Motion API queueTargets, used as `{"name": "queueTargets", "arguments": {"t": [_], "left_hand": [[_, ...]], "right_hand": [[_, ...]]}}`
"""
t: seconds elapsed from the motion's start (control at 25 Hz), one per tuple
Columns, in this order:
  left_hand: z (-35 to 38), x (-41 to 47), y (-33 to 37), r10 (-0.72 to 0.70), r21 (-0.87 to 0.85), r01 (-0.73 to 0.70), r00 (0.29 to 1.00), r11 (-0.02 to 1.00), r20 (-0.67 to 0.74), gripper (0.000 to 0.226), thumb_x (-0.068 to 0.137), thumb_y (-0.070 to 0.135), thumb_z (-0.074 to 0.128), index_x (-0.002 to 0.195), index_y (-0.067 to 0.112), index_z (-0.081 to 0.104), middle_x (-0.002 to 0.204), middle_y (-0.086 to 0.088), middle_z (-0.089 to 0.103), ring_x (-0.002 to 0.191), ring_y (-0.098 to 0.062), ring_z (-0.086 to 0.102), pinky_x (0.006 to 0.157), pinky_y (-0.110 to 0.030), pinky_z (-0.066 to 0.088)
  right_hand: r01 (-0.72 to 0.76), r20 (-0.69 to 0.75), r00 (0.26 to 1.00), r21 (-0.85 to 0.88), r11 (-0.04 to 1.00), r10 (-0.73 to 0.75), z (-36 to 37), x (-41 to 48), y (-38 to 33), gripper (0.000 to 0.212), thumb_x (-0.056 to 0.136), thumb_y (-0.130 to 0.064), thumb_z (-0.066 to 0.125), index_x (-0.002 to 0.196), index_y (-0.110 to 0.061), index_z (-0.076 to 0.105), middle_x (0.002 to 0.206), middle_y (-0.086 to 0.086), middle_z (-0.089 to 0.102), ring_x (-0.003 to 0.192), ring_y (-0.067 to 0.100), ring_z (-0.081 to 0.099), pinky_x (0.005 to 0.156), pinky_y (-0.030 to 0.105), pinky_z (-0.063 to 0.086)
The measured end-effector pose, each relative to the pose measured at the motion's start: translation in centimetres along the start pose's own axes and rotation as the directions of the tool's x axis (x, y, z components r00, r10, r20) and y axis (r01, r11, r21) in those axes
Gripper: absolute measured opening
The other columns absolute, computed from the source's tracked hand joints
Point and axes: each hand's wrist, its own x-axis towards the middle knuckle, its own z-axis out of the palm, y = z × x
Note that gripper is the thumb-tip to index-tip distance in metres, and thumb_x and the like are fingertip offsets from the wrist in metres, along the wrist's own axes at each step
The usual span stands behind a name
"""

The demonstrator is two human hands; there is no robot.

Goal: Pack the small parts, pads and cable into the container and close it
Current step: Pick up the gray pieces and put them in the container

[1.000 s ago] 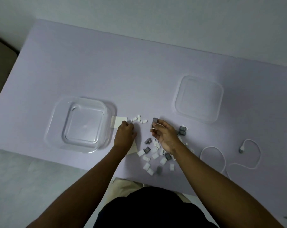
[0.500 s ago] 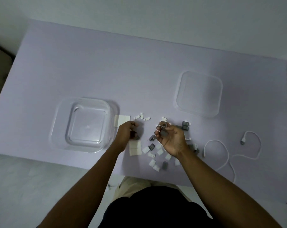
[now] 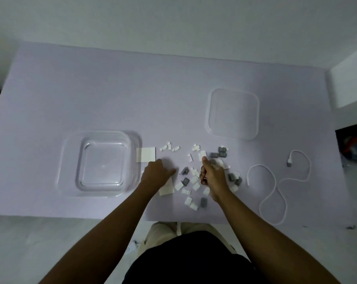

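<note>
Left hand (image 3: 156, 176), fingers curled, lies over a square white pad (image 3: 167, 190), just right of a clear square plastic container (image 3: 104, 133). Right hand (image 3: 213, 177), curled with forefinger out, sits among small white and grey parts (image 3: 196, 186). I cannot tell whether either hand grips anything.

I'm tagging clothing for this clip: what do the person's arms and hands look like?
The left arm and right arm are bare, no sleeves in view. The left hand and right hand wear no gloves; no watch, bracelet or ring shows.
</note>
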Motion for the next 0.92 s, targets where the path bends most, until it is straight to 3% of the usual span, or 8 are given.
{"name": "queueTargets", "arguments": {"t": [0.16, 0.32, 0.44, 0.56, 0.6, 0.68, 0.8, 0.92], "left_hand": [[1.8, 0.4, 0.0, 0.04, 0.065, -0.037, 0.998, 0.997, -0.046, 0.037, 0.09, 0.034, 0.064, 0.113, 0.005, 0.058, 0.107, -0.014, 0.067, 0.1, -0.032, 0.065, 0.08, -0.035, 0.05], [1.7, 0.5, 0.1, 0.06, -0.015, -0.061, 0.997, 0.998, -0.055, 0.019, 0.088, 0.019, 0.064, 0.096, 0.002, 0.06, 0.088, -0.012, 0.064, 0.078, -0.026, 0.061, 0.065, -0.031, 0.046], [1.2, 0.9, 0.2, -0.044, -0.23, 0.05, 0.999, 0.972, 0.03, 0.021, 0.087, 0.02, 0.062, 0.076, 0.002, 0.064, 0.067, -0.008, 0.06, 0.062, -0.022, 0.053, 0.054, -0.028, 0.041], [0.1, 1.0, -0.1, -0.202, -0.676, 0.282, 0.959, 0.681, 0.197, 0.03, 0.089, 0.017, 0.046, 0.072, 0.002, 0.065, 0.053, -0.003, 0.041, 0.046, -0.019, 0.034, 0.046, -0.025, 0.028], [-0.2, 0.8, -0.2, -0.216, -0.738, 0.327, 0.945, 0.59, 0.246, 0.028, 0.089, 0.016, 0.044, 0.072, 0.003, 0.062, 0.053, -0.002, 0.036, 0.046, -0.017, 0.029, 0.045, -0.024, 0.025], [-0.6, 0.2, -0.5, -0.209, -0.75, 0.366, 0.931, 0.551, 0.301, 0.028, 0.091, 0.022, 0.047, 0.067, 0.01, 0.053, 0.055, 0.0, 0.033, 0.046, -0.015, 0.026, 0.044, -0.023, 0.021], [-0.8, -0.8, -0.6, -0.163, -0.662, 0.28, 0.958, 0.695, 0.235, 0.034, 0.092, 0.028, 0.053, 0.062, 0.013, 0.049, 0.056, -0.002, 0.038, 0.044, -0.015, 0.028, 0.046, -0.023, 0.022], [-0.3, -1.3, -0.2, -0.044, -0.371, 0.085, 0.992, 0.925, 0.118, 0.041, 0.094, 0.036, 0.055, 0.067, 0.007, 0.065, 0.059, -0.002, 0.057, 0.047, -0.014, 0.045, 0.05, -0.024, 0.034]], "right_hand": [[0.041, -0.036, 0.998, -0.084, 0.996, -0.044, -1.2, -0.2, 1.3, 0.033, 0.098, -0.031, 0.061, 0.079, -0.004, 0.069, 0.052, 0.002, 0.048, 0.044, 0.011, 0.044, 0.044, 0.024, 0.035], [0.179, -0.003, 0.982, -0.272, 0.945, -0.187, -1.6, 0.6, 2.1, 0.026, 0.093, -0.025, 0.068, 0.082, -0.003, 0.073, 0.05, -0.006, 0.052, 0.044, 0.007, 0.045, 0.049, 0.024, 0.039], [0.358, 0.117, 0.932, -0.447, 0.82, -0.343, -1.3, 1.2, 2.3, 0.009, 0.088, -0.017, 0.073, 0.093, -0.01, 0.076, 0.079, -0.005, 0.071, 0.069, 0.007, 0.063, 0.069, 0.025, 0.051], [0.46, 0.299, 0.888, -0.612, 0.644, -0.35, -0.6, 1.8, 2.4, 0.025, 0.087, -0.015, 0.073, 0.113, -0.015, 0.073, 0.112, 0.0, 0.073, 0.099, 0.016, 0.067, 0.09, 0.026, 0.052], [0.48, 0.345, 0.877, -0.655, 0.583, -0.334, -0.2, 2.0, 2.5, 0.031, 0.087, -0.014, 0.072, 0.118, -0.016, 0.071, 0.119, 0.002, 0.072, 0.105, 0.017, 0.067, 0.094, 0.026, 0.051], [0.494, 0.395, 0.87, -0.711, 0.5, -0.296, 0.5, 2.4, 2.6, 0.038, 0.087, -0.013, 0.071, 0.125, -0.017, 0.068, 0.126, 0.003, 0.069, 0.111, 0.02, 0.065, 0.098, 0.029, 0.05], [0.525, 0.429, 0.849, -0.75, 0.402, -0.309, 1.0, 2.9, 2.5, 0.032, 0.088, -0.012, 0.069, 0.12, -0.014, 0.071, 0.12, 0.008, 0.071, 0.11, 0.024, 0.066, 0.096, 0.035, 0.052], [0.564, 0.438, 0.814, -0.753, 0.339, -0.381, 0.7, 3.6, 2.4, 0.018, 0.087, -0.019, 0.071, 0.103, -0.009, 0.075, 0.1, 0.01, 0.075, 0.093, 0.026, 0.07, 0.084, 0.038, 0.056]]}}
